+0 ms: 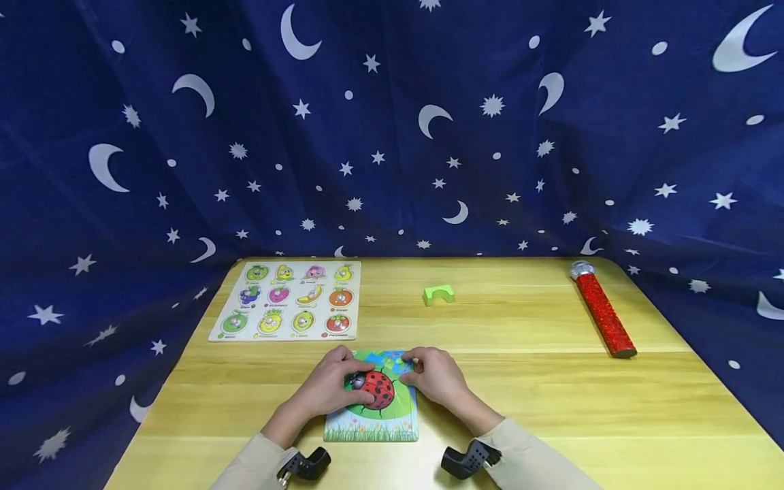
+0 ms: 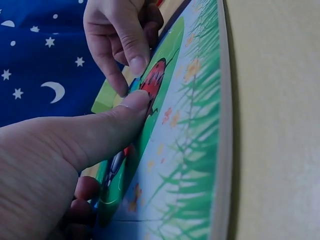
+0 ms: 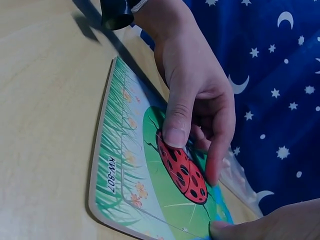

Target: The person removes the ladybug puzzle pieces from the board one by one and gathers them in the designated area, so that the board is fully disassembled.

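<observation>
Starry blue cloth [image 1: 392, 136] hung behind the wooden table [image 1: 551, 408], and the ladybug puzzle [image 1: 395, 410] lay flat near its 6 o'clock side. From there, the fruit board [image 1: 284, 299] sat toward 11, the green arch block [image 1: 438, 291] around 1, the red microphone [image 1: 603, 313] near 2. Left hand [image 1: 326, 386] had its thumb across the ladybug, forefinger reaching apart from it toward the puzzle's 12 o'clock edge. Right hand [image 1: 441, 376] was at the 1 o'clock corner, thumb and forefinger spread, other fingers tucked. Couldn't tell how hard either pressed. Honestly, best bet looked like keeping that left thumb light but steady, squaring the seams before pushing, then pressing flat around the corner so nothing popped up elsewhere.
</observation>
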### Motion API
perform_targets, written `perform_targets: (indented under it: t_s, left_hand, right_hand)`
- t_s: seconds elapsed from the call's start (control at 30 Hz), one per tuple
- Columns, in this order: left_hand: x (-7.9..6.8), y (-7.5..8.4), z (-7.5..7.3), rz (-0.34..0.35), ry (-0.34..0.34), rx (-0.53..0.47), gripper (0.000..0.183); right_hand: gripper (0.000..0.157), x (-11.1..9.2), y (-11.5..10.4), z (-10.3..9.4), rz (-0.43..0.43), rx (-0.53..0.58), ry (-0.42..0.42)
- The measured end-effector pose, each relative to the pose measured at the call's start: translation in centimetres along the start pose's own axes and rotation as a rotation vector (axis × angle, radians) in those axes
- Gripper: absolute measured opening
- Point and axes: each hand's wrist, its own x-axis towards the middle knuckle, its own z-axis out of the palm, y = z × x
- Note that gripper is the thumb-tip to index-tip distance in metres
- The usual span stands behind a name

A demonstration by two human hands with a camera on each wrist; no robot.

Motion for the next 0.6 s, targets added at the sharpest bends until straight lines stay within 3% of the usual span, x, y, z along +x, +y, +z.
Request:
perform_targets:
  t_s: [0.4,0.6]
  left_hand:
    - [0.10,0.12,-0.09,0.005,-0.035,-0.006,0.051]
    - [0.24,0.22,-0.23,0.007,-0.034,-0.005,0.051]
  right_hand:
    - [0.031,0.10,-0.11,-0.39,0.038,-0.009,-0.022]
    - [0.030,0.44,-0.03,-0.41,0.063,0.059,-0.038]
